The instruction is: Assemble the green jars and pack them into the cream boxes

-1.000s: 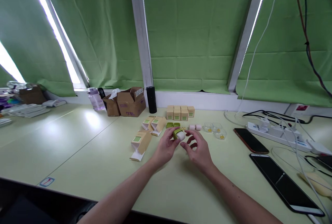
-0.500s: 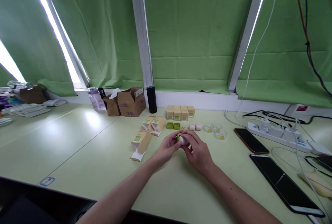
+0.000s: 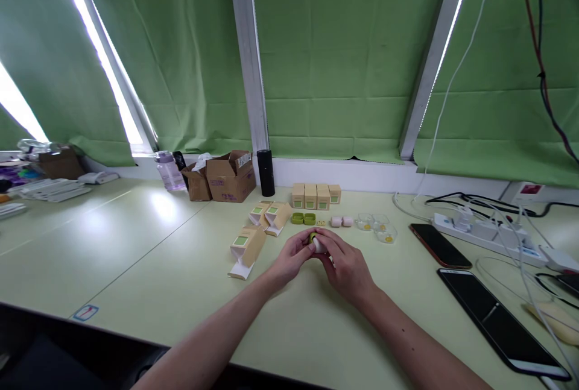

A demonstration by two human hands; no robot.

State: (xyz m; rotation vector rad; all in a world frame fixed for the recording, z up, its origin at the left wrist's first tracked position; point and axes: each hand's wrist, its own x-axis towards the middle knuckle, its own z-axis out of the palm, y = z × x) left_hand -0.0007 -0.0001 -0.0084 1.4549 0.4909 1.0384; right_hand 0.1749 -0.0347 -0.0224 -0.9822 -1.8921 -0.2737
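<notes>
My left hand [image 3: 289, 257] and my right hand [image 3: 346, 263] meet over the pale green table [image 3: 136, 245], both closed around a small green case with a white insert [image 3: 316, 241]. Only a sliver of that case shows between my fingers. Just beyond my hands lie two small green cases [image 3: 303, 218], two pink blocks [image 3: 341, 221] and clear plastic shells [image 3: 377, 226]. A row of small tan boxes [image 3: 315, 196] stands behind them. To the left of my left hand lie open tan boxes [image 3: 246, 248], the nearest one with its flap folded out.
Two brown cardboard boxes [image 3: 228, 176], a black cylinder [image 3: 266, 173] and a water bottle [image 3: 168, 171] stand by the window sill. On the right are a phone [image 3: 441, 245], a tablet [image 3: 502, 320], a power strip [image 3: 488, 230] and tangled cables. Clutter fills the far left.
A second ago my right hand was open beside the case held in my left fingers. It has closed over the case, and both hands now press it together.
</notes>
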